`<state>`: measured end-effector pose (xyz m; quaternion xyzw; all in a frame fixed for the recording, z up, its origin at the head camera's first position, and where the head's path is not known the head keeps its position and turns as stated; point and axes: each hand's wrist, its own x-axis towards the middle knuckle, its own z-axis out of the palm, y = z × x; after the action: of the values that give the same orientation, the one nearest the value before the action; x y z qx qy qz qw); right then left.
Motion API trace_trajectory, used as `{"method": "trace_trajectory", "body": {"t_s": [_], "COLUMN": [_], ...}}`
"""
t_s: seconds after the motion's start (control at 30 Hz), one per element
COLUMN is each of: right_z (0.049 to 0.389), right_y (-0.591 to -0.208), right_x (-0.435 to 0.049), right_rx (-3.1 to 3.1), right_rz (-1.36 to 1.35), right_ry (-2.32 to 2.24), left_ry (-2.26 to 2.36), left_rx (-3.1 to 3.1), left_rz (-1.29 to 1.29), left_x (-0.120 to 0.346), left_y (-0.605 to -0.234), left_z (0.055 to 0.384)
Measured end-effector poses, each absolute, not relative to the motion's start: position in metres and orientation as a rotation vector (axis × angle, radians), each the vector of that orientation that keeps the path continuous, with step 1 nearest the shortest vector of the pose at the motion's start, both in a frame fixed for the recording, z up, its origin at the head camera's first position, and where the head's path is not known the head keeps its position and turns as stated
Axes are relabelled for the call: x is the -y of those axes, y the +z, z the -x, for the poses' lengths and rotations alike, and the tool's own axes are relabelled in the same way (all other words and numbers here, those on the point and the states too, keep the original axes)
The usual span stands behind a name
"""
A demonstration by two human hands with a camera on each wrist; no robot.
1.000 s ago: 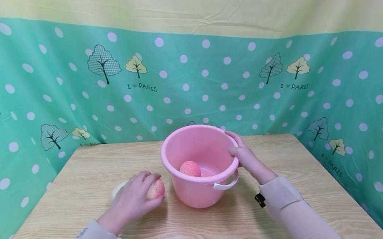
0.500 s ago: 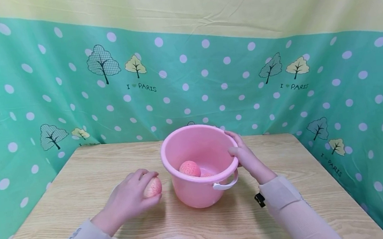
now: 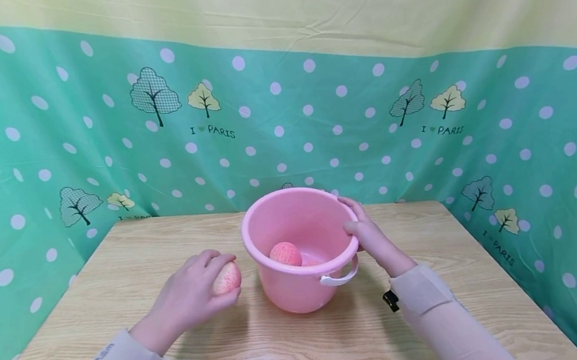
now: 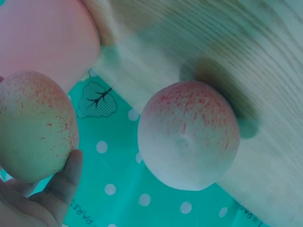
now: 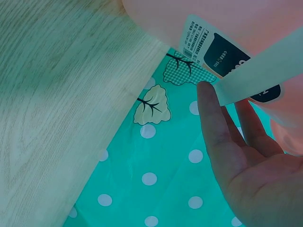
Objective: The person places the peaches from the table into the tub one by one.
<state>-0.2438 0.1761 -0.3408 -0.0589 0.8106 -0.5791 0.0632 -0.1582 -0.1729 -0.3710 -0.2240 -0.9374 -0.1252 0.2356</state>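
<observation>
Distance between the left hand (image 3: 187, 296) and the round pink plastic bucket (image 3: 297, 290) is a little larger now than one second ago, because this hand has shifted slightly to its own left over the desk of pale wood grain (image 3: 369, 341). Its fingers are curled round a round cream-and-pink speckled peach (image 3: 226, 278), which moves together with it and is now beside the bucket, outside and not touching it. Whether the peach is raised from the desk, I cannot tell surely. With this shift, the hand also covers in the head view a pale shape that was visible behind it; the left wrist view shows there a second speckled peach (image 4: 189, 142), free of the fingers, which I judge to be the same thing. The right hand (image 3: 371, 239) has not changed: it grips the bucket at the rim, thumb on the inner side, near the white plastic handle (image 3: 341, 279). Inside the bucket lies a pink speckled peach (image 3: 284, 255), and a small part of another pink one (image 3: 310, 264) shows over the near rim. For the work, I judge, the bucket stays steadied, while the held peach is not yet among those inside.
</observation>
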Motion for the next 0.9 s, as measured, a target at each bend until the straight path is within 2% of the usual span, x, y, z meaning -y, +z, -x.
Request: {"method": "trace_trajectory", "body": {"t_s": [0.9], "right_z": [0.244], "right_y": [-0.341], "right_x": [-0.176], "right_rx": [-2.44], "right_rz": [0.176], "right_ry": [-1.766], "left_ry": [-0.298], "left_rx": [2.519], "left_rz": [0.643], "left_x": [0.175], "left_y": [-0.353], "left_z": [0.153]}}
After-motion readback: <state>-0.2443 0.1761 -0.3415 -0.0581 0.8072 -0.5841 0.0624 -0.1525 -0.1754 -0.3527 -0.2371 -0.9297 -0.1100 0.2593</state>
